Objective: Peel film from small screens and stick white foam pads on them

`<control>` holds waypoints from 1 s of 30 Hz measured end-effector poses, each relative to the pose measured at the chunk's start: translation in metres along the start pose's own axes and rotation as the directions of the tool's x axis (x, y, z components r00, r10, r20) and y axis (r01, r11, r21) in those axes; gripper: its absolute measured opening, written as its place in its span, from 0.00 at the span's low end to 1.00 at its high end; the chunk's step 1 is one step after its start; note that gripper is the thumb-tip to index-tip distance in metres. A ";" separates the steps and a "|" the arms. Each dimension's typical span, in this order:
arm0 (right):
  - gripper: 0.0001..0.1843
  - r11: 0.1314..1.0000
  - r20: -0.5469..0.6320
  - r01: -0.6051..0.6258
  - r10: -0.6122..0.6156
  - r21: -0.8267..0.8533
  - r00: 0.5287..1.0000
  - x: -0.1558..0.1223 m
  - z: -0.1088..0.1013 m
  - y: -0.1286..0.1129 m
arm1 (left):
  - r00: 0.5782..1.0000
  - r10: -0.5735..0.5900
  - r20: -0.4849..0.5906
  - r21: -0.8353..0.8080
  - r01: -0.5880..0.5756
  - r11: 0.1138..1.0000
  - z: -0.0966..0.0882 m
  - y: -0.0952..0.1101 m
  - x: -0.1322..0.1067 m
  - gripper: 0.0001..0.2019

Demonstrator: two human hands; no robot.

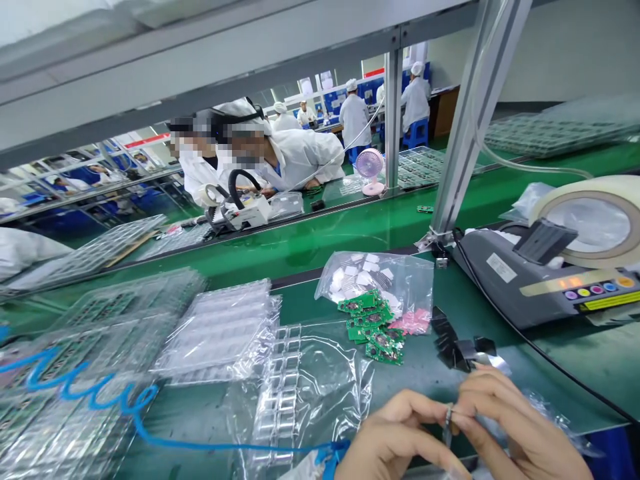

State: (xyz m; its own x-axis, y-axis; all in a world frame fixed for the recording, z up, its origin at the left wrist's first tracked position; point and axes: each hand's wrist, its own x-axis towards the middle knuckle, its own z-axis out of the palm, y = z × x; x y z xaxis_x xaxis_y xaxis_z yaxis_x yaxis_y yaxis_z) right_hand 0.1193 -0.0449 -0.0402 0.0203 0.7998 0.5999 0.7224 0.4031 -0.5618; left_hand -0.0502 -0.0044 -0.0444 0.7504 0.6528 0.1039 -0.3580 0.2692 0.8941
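At the bottom right, my left hand (393, 437) and my right hand (510, 420) meet, fingertips pinched on a small thin greyish piece (448, 427). It is seen nearly edge-on, so its exact kind is not clear. A blue band with a coiled cord (200, 445) is around my left wrist. Just beyond my hands lies a heap of small green circuit boards (373, 327). The boards partly cover a clear bag of white pieces (345, 280), with pink pieces (414, 321) beside them. Black shiny pieces (453, 347) lie just past my right hand.
Stacked clear trays (215, 333) and trays with boards (90, 373) fill the left. A tape dispenser (530, 280) with a large roll (625, 220) stands right, its black cable crossing the bench. A metal post (465, 133) rises ahead. Co-workers (300, 157) sit across the green belt (320, 233).
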 end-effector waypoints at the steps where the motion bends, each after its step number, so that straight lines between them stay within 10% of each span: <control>1: 0.13 1.000 -0.006 0.000 0.000 0.005 1.000 0.002 0.000 -0.001 | 1.000 0.002 0.005 -0.003 -0.002 1.000 0.000 0.000 0.000 0.19; 13: 0.10 1.000 0.138 0.006 -0.005 -0.003 0.990 -0.013 0.005 0.008 | 0.995 -0.038 0.097 0.055 0.033 0.998 -0.010 -0.003 0.000 0.12; 30: 0.08 0.993 0.055 -0.117 0.117 0.002 0.992 -0.011 0.007 -0.001 | 0.990 -0.144 0.004 -0.062 0.144 0.988 0.000 0.004 0.008 0.17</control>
State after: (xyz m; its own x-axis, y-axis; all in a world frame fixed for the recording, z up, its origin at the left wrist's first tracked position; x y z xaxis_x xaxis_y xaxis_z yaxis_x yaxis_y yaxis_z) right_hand 0.1132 -0.0507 -0.0505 0.0666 0.8646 0.4980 0.7136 0.3076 -0.6294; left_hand -0.0457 0.0022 -0.0396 0.7965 0.6042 -0.0239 -0.2799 0.4035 0.8711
